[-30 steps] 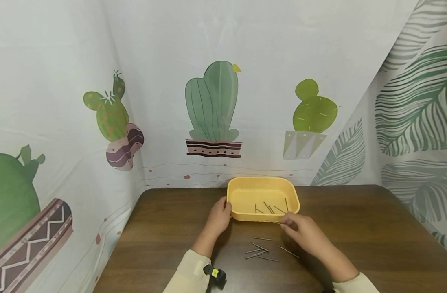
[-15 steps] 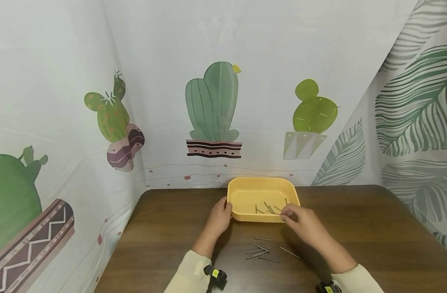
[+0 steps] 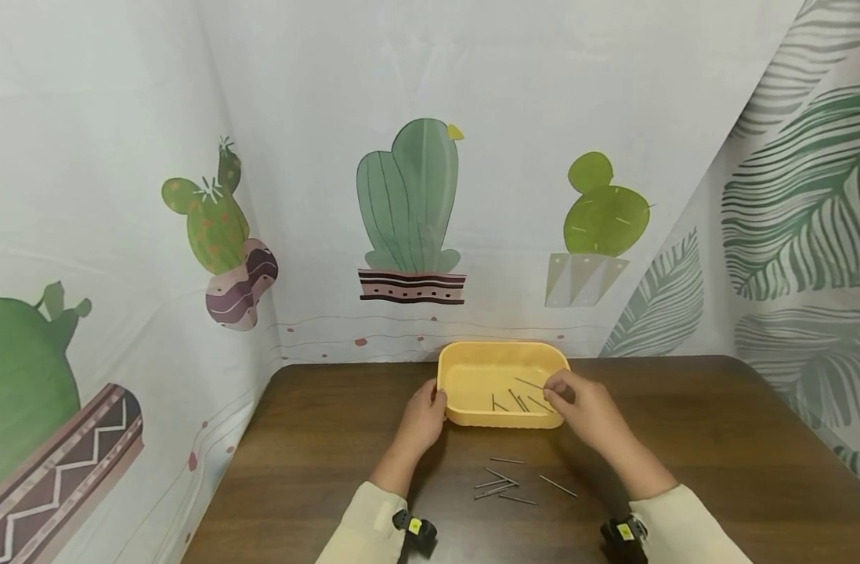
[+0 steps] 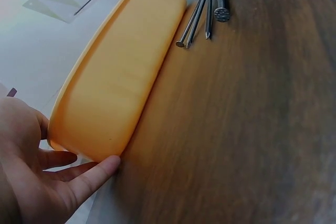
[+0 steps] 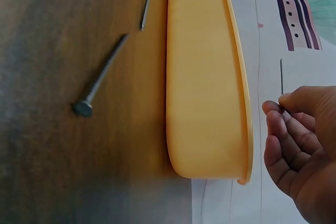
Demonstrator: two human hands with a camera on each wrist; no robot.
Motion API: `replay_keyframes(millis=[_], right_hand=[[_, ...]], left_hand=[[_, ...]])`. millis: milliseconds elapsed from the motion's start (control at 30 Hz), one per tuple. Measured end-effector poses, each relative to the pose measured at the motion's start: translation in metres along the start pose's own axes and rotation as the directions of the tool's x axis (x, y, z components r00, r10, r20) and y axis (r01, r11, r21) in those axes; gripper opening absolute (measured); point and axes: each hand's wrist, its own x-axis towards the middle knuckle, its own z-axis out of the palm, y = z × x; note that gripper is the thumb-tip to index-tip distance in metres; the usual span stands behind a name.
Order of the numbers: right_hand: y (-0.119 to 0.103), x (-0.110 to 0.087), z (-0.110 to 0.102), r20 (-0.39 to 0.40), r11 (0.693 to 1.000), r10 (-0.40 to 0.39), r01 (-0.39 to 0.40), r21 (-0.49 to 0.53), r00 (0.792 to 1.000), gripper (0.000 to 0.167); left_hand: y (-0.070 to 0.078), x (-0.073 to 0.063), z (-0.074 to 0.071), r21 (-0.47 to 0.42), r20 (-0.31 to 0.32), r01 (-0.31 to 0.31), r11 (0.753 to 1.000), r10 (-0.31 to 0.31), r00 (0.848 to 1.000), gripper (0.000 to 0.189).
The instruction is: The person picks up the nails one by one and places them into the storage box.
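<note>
A yellow plastic tray (image 3: 504, 420) stands at the back of the table with several nails (image 3: 518, 401) lying in it. My left hand (image 3: 423, 413) grips its left end, with fingers (image 4: 100, 176) against the outer wall at the lower corner in the left wrist view. Over the tray's right side, my right hand (image 3: 583, 405) pinches a single thin nail (image 3: 529, 383) between thumb and fingertips. That nail points left, above the rim, as the right wrist view also shows. The tray's front right corner is partly hidden behind the right hand.
Several loose nails (image 3: 496, 484) lie on the brown wooden table (image 3: 317, 470) in front of the tray, one nail (image 3: 558, 486) apart to the right. A white printed cloth (image 3: 514, 235) hangs right behind the table's back edge.
My right hand has risen from the tray's front edge to above its right side, bringing the pinched nail up over the inside. The left hand and the tray have stayed put.
</note>
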Motion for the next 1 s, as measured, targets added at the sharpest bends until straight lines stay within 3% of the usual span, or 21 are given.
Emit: replay_keyframes(millis=[1000], right_hand=[[-0.008,0.03,-0.002,-0.029,0.999,0.024,-0.025,-0.031,0.999,0.01]], left_hand=[[-0.003,0.002,0.0,-0.006,0.005,0.003,1.0,-0.003,1.0,0.046]])
